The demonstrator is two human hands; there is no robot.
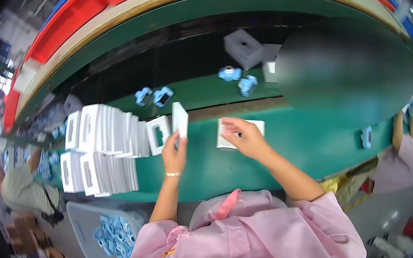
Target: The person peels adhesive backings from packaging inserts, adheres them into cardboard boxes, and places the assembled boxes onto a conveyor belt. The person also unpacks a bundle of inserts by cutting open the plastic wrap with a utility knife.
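My left hand (174, 153) grips a thin white insert (180, 117) by its lower end and holds it upright, edge toward me. Beside it, at the near end of the stacks, leans a white insert with a dark cutout (156, 134). My right hand (244, 136) rests over a flat white piece (258, 128) on the green table, its fingers stretched out. The hand covers much of that piece, so whether it is a box or an insert I cannot tell.
Two rows of white inserts (109, 130) stand on the left. Small blue toy cameras (163, 96) lie along the back, another blue one (366, 137) at right. Below left is a clear bin (81, 222) of blue parts. Co-workers sit at left (29, 188) and right (404, 161).
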